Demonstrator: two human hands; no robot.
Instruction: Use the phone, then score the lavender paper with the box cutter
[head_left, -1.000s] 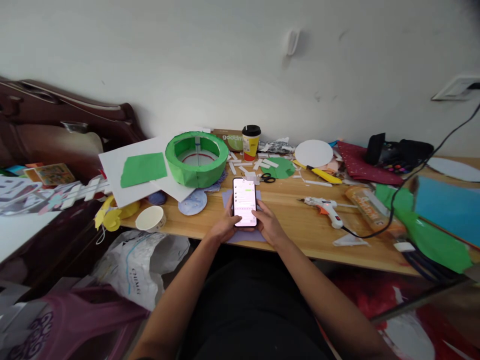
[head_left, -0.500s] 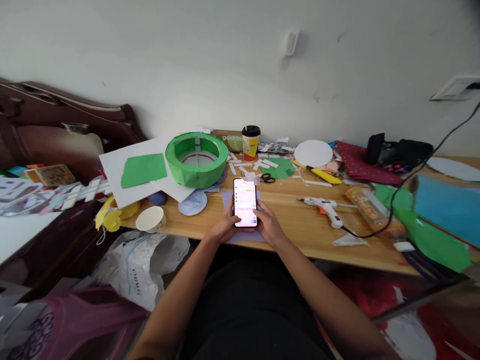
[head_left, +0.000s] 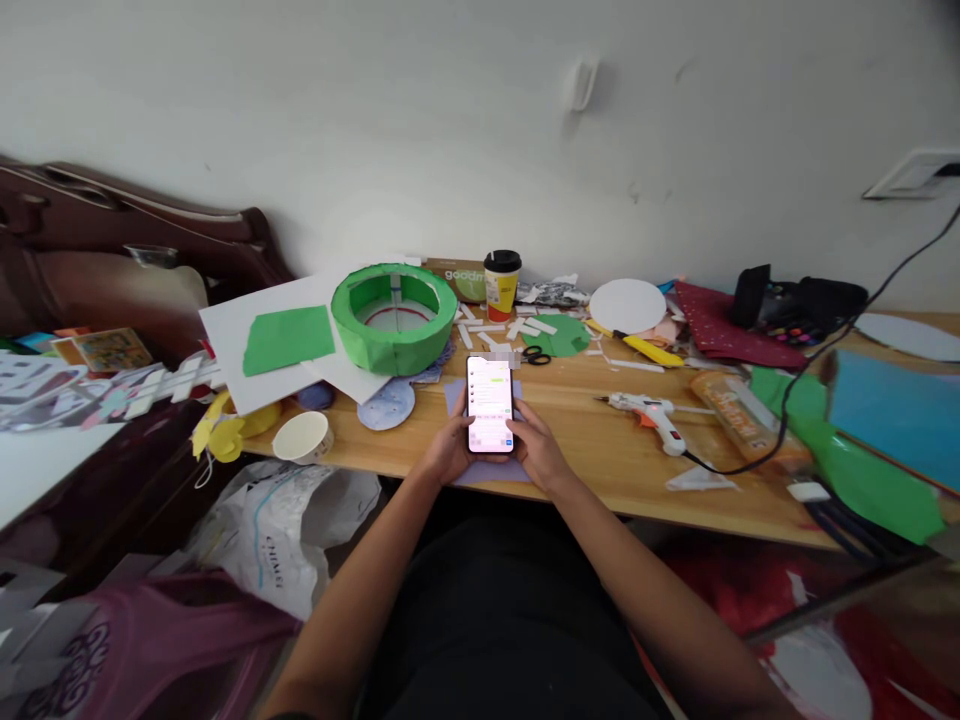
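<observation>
Both of my hands hold a smartphone (head_left: 490, 405) upright above the front edge of the wooden table (head_left: 592, 440). Its lit screen shows what looks like a chat with a keyboard below. My left hand (head_left: 448, 450) wraps the phone's left side, thumb at the screen's edge. On the other side, my right hand (head_left: 540, 447) grips it with the thumb over the lower right of the screen. The fingers behind the phone are hidden. Beneath the phone lies a sheet of purple paper (head_left: 491, 474), partly covered by my hands.
A green paper ring (head_left: 394, 352) stands back left, near a lidded paper cup (head_left: 501, 287). Scissors (head_left: 535, 356), white strips and a yellow cutter (head_left: 651, 349) lie behind the phone. To the right is a corded glue gun (head_left: 651, 416). A white paper bowl (head_left: 302, 438) sits front left.
My left thumb has shifted up and outward from the lower left of the screen to its left edge. The phone stays in place.
</observation>
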